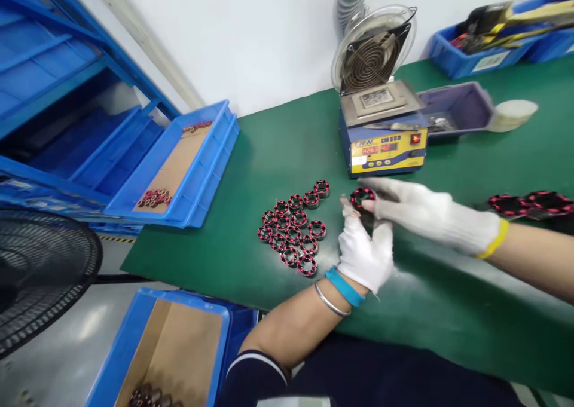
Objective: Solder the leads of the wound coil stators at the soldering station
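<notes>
Your left hand (365, 256) is clamped on the ring (359, 195), just your side of the machine (384, 133), while your right hand (415, 207) meets it from the right, its grip too blurred to tell.

My gloved hands, left (364, 248) and right (415, 207), hold a ring (362, 199); more rings (292, 235) sit left of it; the heater (381, 129) stands behind.

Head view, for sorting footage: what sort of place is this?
Probably a factory assembly bench: black and red rings on a green worktop, a blue and yellow machine with a digital display, and blue plastic trays.
</notes>
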Action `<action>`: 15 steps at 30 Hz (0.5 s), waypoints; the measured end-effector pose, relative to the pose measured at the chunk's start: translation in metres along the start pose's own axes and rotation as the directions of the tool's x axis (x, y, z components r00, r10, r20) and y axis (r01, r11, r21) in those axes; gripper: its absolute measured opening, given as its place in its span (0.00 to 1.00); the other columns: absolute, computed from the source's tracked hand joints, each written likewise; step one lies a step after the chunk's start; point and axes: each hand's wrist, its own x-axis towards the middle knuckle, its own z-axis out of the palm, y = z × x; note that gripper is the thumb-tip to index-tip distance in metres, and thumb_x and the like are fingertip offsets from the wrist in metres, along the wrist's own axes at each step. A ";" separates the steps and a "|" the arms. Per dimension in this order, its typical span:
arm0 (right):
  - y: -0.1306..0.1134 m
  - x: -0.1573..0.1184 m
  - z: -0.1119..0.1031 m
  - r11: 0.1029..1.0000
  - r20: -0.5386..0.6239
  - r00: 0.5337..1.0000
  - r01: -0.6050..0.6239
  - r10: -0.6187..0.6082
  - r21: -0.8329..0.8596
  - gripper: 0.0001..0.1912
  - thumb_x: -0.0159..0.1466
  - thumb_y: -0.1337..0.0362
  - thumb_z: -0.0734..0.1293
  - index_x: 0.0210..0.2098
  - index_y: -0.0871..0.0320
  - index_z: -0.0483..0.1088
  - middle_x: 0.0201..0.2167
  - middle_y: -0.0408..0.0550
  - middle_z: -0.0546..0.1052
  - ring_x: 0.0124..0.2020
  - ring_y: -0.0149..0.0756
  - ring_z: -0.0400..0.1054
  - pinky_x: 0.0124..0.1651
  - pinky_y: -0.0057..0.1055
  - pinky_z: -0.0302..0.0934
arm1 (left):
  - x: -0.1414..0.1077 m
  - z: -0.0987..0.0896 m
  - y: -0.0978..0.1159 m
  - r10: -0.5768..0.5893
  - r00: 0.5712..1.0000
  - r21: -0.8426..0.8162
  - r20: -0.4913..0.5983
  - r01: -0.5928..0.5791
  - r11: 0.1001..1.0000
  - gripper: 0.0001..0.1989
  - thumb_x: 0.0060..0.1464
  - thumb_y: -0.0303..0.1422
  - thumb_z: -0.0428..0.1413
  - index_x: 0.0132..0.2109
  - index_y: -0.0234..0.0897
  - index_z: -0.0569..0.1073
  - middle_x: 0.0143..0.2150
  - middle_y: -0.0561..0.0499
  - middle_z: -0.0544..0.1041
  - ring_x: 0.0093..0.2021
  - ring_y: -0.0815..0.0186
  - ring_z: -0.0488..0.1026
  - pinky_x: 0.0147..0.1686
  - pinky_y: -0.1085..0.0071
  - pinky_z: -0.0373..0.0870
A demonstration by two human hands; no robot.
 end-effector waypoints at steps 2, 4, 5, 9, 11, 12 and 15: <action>0.005 -0.010 0.003 0.983 0.237 0.970 -0.100 0.061 0.156 0.27 0.60 0.48 0.68 0.51 0.60 0.73 0.51 0.58 0.77 0.48 0.45 0.75 0.50 0.33 0.72 | 0.003 -0.004 -0.001 -0.014 0.999 0.017 -0.037 0.015 1.000 0.41 0.59 0.32 0.56 0.74 0.29 0.46 0.69 0.35 0.65 0.68 0.53 0.65 0.66 0.62 0.65; 0.008 -0.013 -0.001 0.896 0.461 0.881 -0.288 0.109 0.338 0.29 0.58 0.40 0.66 0.43 0.60 0.71 0.43 0.59 0.79 0.41 0.45 0.77 0.44 0.35 0.73 | 0.005 -0.008 -0.001 0.015 1.000 -0.023 -0.014 -0.015 1.000 0.39 0.59 0.32 0.54 0.73 0.30 0.48 0.71 0.38 0.61 0.70 0.57 0.61 0.69 0.63 0.60; 0.009 -0.013 -0.004 0.843 0.527 0.838 -0.379 0.138 0.381 0.30 0.56 0.39 0.68 0.38 0.60 0.68 0.36 0.57 0.79 0.36 0.42 0.76 0.40 0.34 0.73 | 0.006 -0.010 -0.001 0.039 0.999 -0.072 0.033 -0.036 0.997 0.38 0.60 0.32 0.53 0.73 0.31 0.49 0.72 0.39 0.61 0.70 0.58 0.61 0.69 0.63 0.59; 0.008 -0.007 -0.016 0.745 0.563 0.782 -0.539 0.269 0.393 0.32 0.43 0.50 0.80 0.33 0.61 0.60 0.21 0.43 0.69 0.21 0.26 0.66 0.27 0.23 0.66 | 0.003 -0.012 0.001 0.109 0.978 -0.212 0.177 -0.070 0.975 0.37 0.61 0.36 0.50 0.72 0.28 0.50 0.71 0.37 0.62 0.70 0.58 0.62 0.67 0.64 0.61; 0.003 -0.001 -0.024 0.807 0.477 0.836 -0.469 0.273 0.360 0.30 0.45 0.56 0.80 0.40 0.62 0.64 0.27 0.46 0.73 0.24 0.28 0.69 0.29 0.25 0.68 | 0.000 -0.011 0.003 0.123 0.985 -0.082 0.117 -0.114 0.990 0.39 0.60 0.38 0.51 0.72 0.26 0.50 0.72 0.34 0.61 0.70 0.55 0.62 0.67 0.61 0.62; -0.001 0.005 -0.030 0.869 0.390 0.884 -0.388 0.258 0.306 0.29 0.49 0.58 0.78 0.45 0.62 0.66 0.32 0.50 0.76 0.29 0.31 0.71 0.33 0.28 0.71 | -0.002 -0.010 0.005 0.150 0.986 0.040 0.075 -0.153 0.987 0.40 0.59 0.39 0.53 0.72 0.25 0.51 0.71 0.33 0.61 0.70 0.53 0.62 0.67 0.60 0.62; -0.017 0.035 -0.056 0.994 0.058 0.992 -0.110 0.109 0.015 0.29 0.56 0.58 0.74 0.54 0.62 0.69 0.44 0.56 0.77 0.42 0.41 0.74 0.49 0.42 0.71 | -0.006 -0.008 0.010 0.276 0.960 0.498 0.039 -0.258 0.828 0.39 0.56 0.43 0.57 0.69 0.27 0.60 0.71 0.32 0.61 0.70 0.47 0.61 0.67 0.51 0.60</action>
